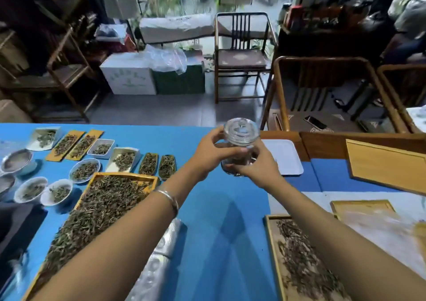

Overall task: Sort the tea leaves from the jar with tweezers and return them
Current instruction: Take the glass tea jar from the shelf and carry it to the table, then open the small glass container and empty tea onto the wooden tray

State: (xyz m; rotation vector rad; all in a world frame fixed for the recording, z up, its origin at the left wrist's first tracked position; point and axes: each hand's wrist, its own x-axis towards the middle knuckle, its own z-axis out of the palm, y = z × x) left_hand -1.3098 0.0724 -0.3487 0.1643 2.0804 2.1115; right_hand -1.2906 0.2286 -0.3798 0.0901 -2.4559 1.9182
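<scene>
A clear glass jar point(239, 139) with a glass lid on top and dark tea leaves in its bottom is held above the blue table. My left hand point(208, 153) grips its left side near the lid. My right hand point(255, 167) cups its lower right side. A wooden tray point(270, 243) at the lower right carries a scatter of dark tea leaves point(299, 259), partly hidden by my right forearm. No tweezers are visible.
A large wooden tray heaped with tea point(101, 208) lies at the left, with several small dishes and scoops of tea point(124, 160) behind it. A white tray point(288, 157) sits behind the jar; empty wooden trays point(387, 164) lie right. Chairs point(242, 56) stand beyond the table.
</scene>
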